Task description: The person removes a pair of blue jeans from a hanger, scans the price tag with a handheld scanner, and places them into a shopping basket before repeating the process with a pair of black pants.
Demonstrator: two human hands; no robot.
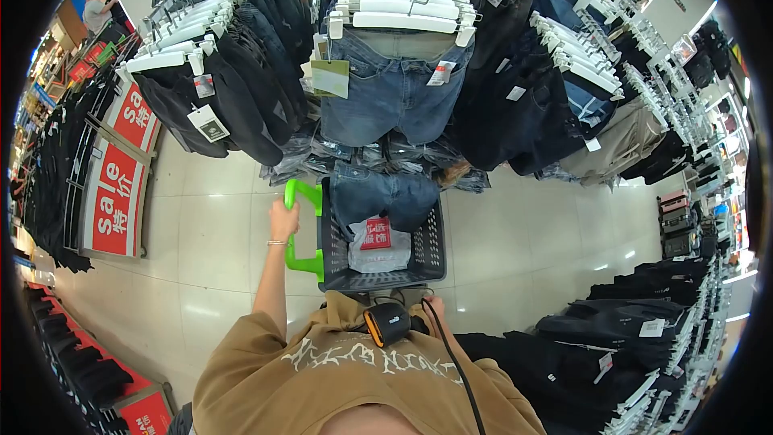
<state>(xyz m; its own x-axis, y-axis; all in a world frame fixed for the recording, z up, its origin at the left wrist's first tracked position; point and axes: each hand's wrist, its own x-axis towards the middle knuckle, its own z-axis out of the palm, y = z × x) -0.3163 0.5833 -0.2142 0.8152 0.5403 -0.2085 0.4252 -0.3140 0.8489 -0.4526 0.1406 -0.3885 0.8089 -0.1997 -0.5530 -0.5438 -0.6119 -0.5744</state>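
Observation:
My left hand is closed around the bright green handle of a dark grey shopping basket. Inside the basket lie folded blue denim shorts and, nearer to me, a light plastic packet with a red label. My right hand is low in front of my body, just below the basket's near right corner. A black cable runs past it, and its fingers are too small and partly hidden to read. A black and orange device rests against my chest.
Racks of jeans shorts and dark trousers on white hangers stand ahead. Packed garments lie beneath them. Red sale signs flank the left side. More dark clothes hang at right, near suitcases. A person is far left.

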